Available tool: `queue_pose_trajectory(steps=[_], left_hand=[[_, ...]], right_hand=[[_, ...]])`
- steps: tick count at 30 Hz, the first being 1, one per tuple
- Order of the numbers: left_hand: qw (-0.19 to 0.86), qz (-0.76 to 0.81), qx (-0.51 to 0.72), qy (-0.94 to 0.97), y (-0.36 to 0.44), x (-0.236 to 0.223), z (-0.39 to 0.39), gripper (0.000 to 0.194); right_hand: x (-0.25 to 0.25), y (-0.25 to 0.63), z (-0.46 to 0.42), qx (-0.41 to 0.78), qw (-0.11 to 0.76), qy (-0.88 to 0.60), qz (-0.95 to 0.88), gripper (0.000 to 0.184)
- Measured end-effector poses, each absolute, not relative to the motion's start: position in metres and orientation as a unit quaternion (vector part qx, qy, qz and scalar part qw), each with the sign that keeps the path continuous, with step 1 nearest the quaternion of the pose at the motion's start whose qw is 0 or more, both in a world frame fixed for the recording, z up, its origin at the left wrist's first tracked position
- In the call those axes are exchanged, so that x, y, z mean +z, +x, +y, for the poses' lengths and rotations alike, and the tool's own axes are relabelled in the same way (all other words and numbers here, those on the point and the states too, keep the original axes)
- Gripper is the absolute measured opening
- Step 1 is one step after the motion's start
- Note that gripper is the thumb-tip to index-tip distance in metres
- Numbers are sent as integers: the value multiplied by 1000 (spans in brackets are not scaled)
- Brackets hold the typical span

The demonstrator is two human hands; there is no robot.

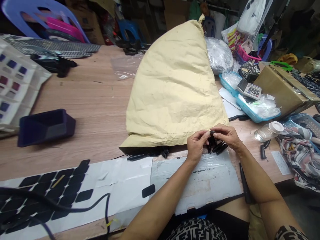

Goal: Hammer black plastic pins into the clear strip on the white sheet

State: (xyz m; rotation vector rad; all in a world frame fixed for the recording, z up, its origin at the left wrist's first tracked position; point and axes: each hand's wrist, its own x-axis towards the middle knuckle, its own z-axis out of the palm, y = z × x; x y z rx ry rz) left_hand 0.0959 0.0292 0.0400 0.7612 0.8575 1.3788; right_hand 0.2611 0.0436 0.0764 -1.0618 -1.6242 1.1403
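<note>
My left hand (pixel 196 145) and my right hand (pixel 228 136) meet at the lower right corner of a big yellowish paper sack (pixel 175 83). Between their fingertips they pinch a small black piece (pixel 212 132), too small to name. Several black slim pieces (pixel 220 147) lie just below my fingers at the sack's edge. More black pieces (pixel 140 156) stick out from under the sack's dark opening, further left. Under my wrists lies a grey taped board (pixel 202 181).
A white sheet (pixel 125 186) at front left bears rows of black rounded patches (pixel 75 178), crossed by a black cable (pixel 75 210). A dark purple bin (pixel 46 128) sits at left. On the right are a calculator (pixel 249 88), blue baskets (pixel 260 113), a jar (pixel 268 131) and a cardboard box (pixel 282 88).
</note>
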Motion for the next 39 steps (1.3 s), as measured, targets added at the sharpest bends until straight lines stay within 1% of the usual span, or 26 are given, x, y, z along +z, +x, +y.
queue_pose_trajectory(steps=[9, 16, 22, 26, 29, 34, 39], left_hand=[[631, 371, 598, 327, 96, 39, 30, 31], [644, 361, 591, 324, 95, 37, 29, 31], [665, 329, 601, 298, 94, 37, 28, 35], [671, 321, 598, 298, 93, 38, 28, 29], [654, 344, 592, 322, 94, 39, 28, 28], [630, 359, 611, 317, 96, 39, 28, 31], [644, 349, 616, 289, 96, 42, 25, 37]], right_hand=[[75, 258, 42, 455, 438, -441, -638, 28], [74, 258, 41, 503, 441, -460, -584, 31], [73, 259, 42, 489, 442, -480, -579, 32], [72, 259, 43, 490, 442, -478, -580, 31], [73, 259, 43, 495, 441, -477, -578, 32], [75, 260, 42, 493, 444, -482, -573, 32], [76, 262, 41, 498, 457, -479, -560, 30]])
